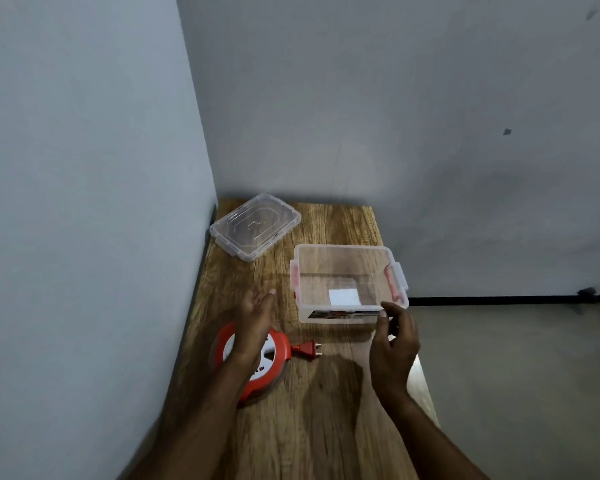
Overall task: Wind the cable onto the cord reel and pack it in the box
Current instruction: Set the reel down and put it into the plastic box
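Right now the cord reel (253, 362) is lying flat on the tabletop (326, 427) at the lower left of the frame, red-rimmed with a white face, and its cable appears already wound in, with only the red plug (306, 350) sticking out to the right toward the frame's centre. The left hand (255, 317) is hovering directly above the reel, fingers straight and loosely spread, holding nothing; whether it is touching the reel I cannot tell. The right hand (394, 344) is hanging further right, fingers lightly curled and empty, just in front of the near corner of the clear box (349, 282). That box is sitting open in the middle of the frame, up and to the right of the reel, its long axis running left to right, while its lid (255, 226) is resting apart at the upper left. Judging from this, the left hand is the nearer one for lifting the reel, and the move is turning on carrying it up and rightward over the box's near wall.
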